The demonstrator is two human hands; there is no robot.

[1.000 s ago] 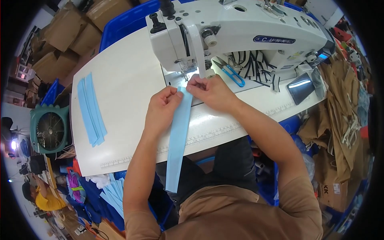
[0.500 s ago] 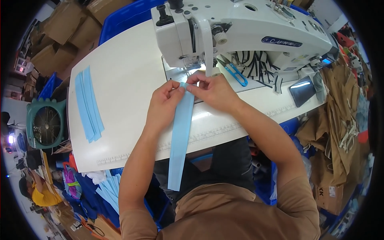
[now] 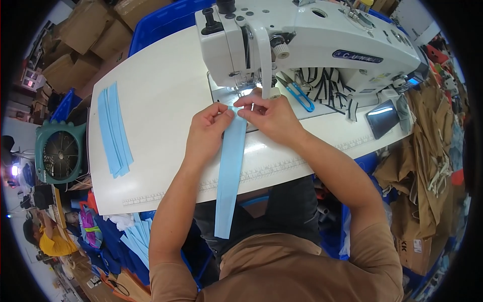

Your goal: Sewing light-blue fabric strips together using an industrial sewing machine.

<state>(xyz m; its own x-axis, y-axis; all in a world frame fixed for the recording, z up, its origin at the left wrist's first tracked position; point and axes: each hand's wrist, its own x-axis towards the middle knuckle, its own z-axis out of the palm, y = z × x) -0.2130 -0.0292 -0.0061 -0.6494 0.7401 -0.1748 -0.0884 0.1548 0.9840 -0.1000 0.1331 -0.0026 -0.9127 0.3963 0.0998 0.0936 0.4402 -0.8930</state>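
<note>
A light blue fabric strip hangs from my fingers over the table's front edge toward my lap. Its top end lies just in front of the lit needle area of the white sewing machine. My left hand is closed, pinching the left edge of that end between thumb and fingers. Close beside it, my right hand pinches the right side of the same end, with its index finger reaching toward the presser foot. The fingertips partly cover the strip's end.
Several more blue strips lie on the left of the white table. Right of the needle are blue-handled thread snips, black-and-white scraps and a phone. A green fan stands at left, near a person in yellow.
The whole view has shifted slightly. Both hands keep their pinch on the strip's top end near the needle, with almost no movement.
</note>
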